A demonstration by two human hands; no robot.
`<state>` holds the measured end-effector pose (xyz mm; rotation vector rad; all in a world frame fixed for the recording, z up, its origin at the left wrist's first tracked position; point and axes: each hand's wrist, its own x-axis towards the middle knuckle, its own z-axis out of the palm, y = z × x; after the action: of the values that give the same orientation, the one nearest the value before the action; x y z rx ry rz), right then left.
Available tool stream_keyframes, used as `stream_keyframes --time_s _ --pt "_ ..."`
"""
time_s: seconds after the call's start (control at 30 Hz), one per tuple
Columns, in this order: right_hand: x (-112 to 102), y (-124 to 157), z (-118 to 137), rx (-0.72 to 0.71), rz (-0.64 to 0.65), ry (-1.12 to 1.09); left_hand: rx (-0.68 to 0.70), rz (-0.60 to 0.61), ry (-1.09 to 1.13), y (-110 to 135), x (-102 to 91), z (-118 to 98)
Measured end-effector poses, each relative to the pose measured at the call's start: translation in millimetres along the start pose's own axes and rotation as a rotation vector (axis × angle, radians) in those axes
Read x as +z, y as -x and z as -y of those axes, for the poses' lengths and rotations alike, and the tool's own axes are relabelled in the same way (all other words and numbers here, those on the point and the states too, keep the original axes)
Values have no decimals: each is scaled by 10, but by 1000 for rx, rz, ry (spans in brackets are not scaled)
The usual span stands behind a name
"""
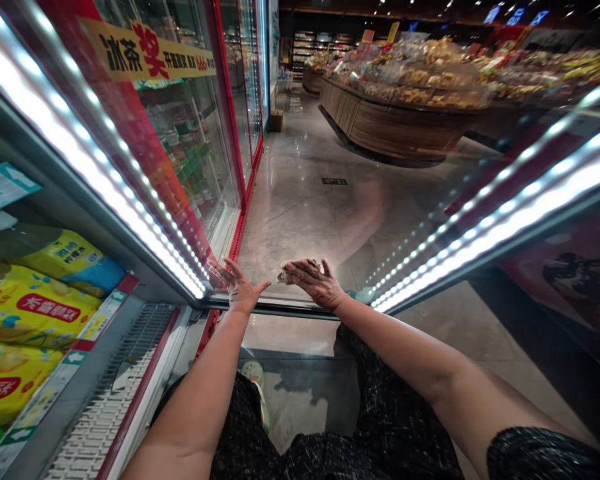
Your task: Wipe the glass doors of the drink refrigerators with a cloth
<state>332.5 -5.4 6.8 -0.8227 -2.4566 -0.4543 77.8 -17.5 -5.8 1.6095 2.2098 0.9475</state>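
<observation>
Apparently the wiping of this open glass door [360, 220] is somewhere in the middle. The right hand [314, 280] lies flat on the glass near its lower edge, fingers [300, 269] pressed together over a crumpled cloth [286, 275] that pokes out just past the fingertips. The left hand [236, 283] holds nothing; its fingers are spread wide and braced on the pane just beside the cloth, close to the door's lit frame [130, 200]. How much glass has been cleaned I cannot tell, since reflections cover the pane; the low strip under the fingers looks to be the part in hand, and the stretch above the fingertips seems still to be done.

Beyond the fingers the pane reflects rows of small lights and lets the pale, glossy floor [300, 193] show through. To the left of the left fingers stands the open cooler, with yellow packets [30, 310] on a shelf and a white vent grille [115, 387] below. Farther off, past the fingertips, are more red-framed cooler doors and a wooden display island [395, 120] heaped with packaged goods, in a dim shop.
</observation>
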Motion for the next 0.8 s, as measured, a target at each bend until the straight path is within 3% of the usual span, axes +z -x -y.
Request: stream_keyframes --time_s 0.13,0.23,0.43,0.63,0.8 --pt "15 304 -123 -134 37 -14 93 28 -40 189 179 -137" --pt "-97 419 -248 -189 46 0 152 43 -38 287 284 -203" --pt "-322 573 -395 -49 3 158 133 26 2 307 346 -231" --pt "-301 879 -489 -162 99 144 212 -19 -20 334 388 -211" --pt "-519 1007 -692 53 113 237 261 -25 -28 368 425 -216"
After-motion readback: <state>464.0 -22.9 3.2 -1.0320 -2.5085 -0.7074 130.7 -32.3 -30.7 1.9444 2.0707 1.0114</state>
